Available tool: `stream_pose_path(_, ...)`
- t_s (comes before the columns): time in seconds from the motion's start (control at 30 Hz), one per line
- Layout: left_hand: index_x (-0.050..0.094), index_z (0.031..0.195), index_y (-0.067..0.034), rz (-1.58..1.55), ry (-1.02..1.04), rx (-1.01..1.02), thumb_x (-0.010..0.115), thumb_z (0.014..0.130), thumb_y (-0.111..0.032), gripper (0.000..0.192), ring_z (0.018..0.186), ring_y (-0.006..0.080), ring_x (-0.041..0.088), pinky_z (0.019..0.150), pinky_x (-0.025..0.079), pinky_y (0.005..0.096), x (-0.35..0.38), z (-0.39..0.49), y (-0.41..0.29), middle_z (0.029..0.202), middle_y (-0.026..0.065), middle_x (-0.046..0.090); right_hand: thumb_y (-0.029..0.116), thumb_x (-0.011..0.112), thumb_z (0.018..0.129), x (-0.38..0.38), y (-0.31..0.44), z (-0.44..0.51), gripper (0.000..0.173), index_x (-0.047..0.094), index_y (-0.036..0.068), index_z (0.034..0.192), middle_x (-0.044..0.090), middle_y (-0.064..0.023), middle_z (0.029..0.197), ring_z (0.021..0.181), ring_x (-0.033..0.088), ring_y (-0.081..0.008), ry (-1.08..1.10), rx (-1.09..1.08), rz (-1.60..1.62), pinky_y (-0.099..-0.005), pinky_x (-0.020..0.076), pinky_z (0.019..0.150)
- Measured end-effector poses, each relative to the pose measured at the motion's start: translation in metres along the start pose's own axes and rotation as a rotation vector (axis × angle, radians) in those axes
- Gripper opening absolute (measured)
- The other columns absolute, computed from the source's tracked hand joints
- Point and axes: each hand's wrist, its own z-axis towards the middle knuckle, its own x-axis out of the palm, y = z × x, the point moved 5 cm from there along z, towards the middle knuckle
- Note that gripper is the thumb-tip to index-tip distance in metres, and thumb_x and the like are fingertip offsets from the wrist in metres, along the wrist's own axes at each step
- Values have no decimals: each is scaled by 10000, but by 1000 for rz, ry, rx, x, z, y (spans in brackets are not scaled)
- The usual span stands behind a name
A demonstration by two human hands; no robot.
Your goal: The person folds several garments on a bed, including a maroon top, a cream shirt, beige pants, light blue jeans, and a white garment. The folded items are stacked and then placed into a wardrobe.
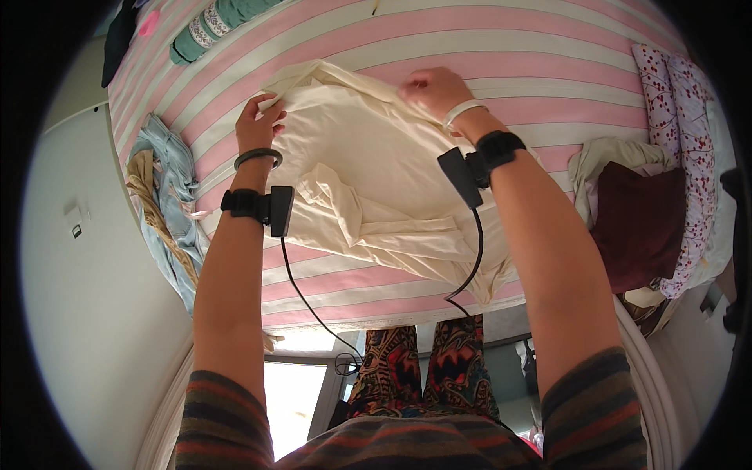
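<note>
A cream cloth garment [376,135] lies spread and partly creased before me, one part folded over near its lower middle. My left hand [261,120] pinches its upper left edge between thumb and fingers. At the garment's upper right edge is my right hand [437,94], blurred, its fingers curled; whether cloth is between them cannot be told. A dark bangle circles my left wrist and a pale one my right. Each forearm bears a black strap with a small black box and cable.
Beneath lies a pink and white striped bedspread [564,64]. Light blue clothing [170,170] is heaped at left, a rolled green cloth [205,29] lies at upper left. Dark maroon cloth [637,223] and floral pillows [693,164] are at right.
</note>
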Motion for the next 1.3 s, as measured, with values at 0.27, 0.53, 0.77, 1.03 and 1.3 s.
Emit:
stream_pose_path(0.27,595,984,-48,-231,124,79,598,838,-26,147,884,151,653,663,510,219,-15,-8,-11,994,60,646,175,523,915,-80,-78,-83,329,510,-47,1158,602,-163,1080,836,600,-205,-179,59,1721,-310,486,772)
stream_pose_path(0.53,603,1096,-20,87,201,137,625,852,-81,253,861,114,620,762,512,215,-24,-11,-18,993,51,627,84,519,901,-123,-60,-147,466,371,96,1343,551,-114,1172,897,548,-167,-293,-265,1571,-374,439,884)
stream_pose_path(0.77,620,1059,-19,239,261,206,577,866,-48,200,877,110,606,766,512,246,-67,-25,14,1017,41,633,-10,648,740,-64,4,-276,349,602,86,1072,598,-60,951,901,562,-194,-21,-207,1182,-351,437,826)
stream_pose_path(1.03,620,1099,-132,875,107,764,607,702,64,443,1132,302,492,964,393,385,-51,-123,19,1206,96,544,41,669,679,75,7,-305,221,688,111,888,635,-43,858,859,583,-227,356,-345,217,-339,425,758)
stream_pose_path(1.3,468,1267,-118,481,800,277,717,755,-257,587,946,244,594,779,494,341,110,-287,49,1132,96,561,61,664,659,113,14,-323,310,670,144,957,632,-10,939,952,557,-217,293,-518,-7,-369,423,804)
